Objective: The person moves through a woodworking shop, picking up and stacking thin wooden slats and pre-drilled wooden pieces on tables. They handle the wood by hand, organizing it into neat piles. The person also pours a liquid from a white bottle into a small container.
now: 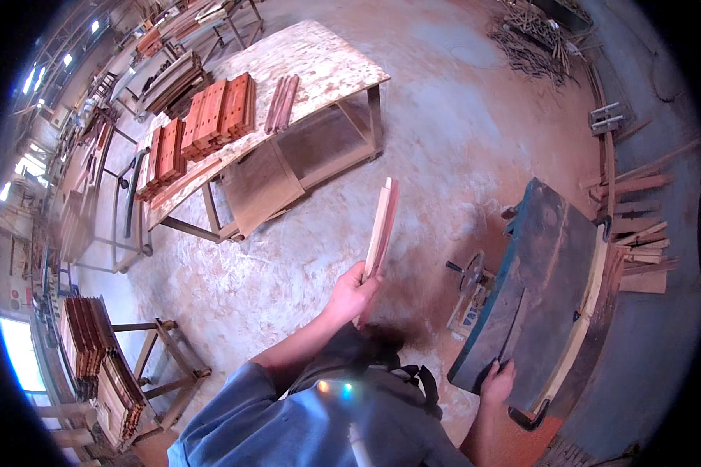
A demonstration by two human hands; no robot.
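My left hand (354, 293) is closed around the lower part of a slim bundle of wooden strips (381, 226), pale on one side and reddish on the other. The strips stick up and away from me in front of my body, above the floor. On the right, my right hand (499, 381) is at the near part of a dark machine table (553, 265), its fingers curled in. A narrow dark line (512, 331), a slot or a thin strip, runs from those fingers along the tabletop. What the fingers hold, if anything, is hidden.
A handwheel (471, 271) juts from the machine's left side; a pale wooden fence (580, 335) lines its right. Ahead left, a worktable (319, 58) carries reddish board stacks (218, 113) and loose strips (281, 103). More boards (93, 342) sit on a rack (167, 358) at lower left.
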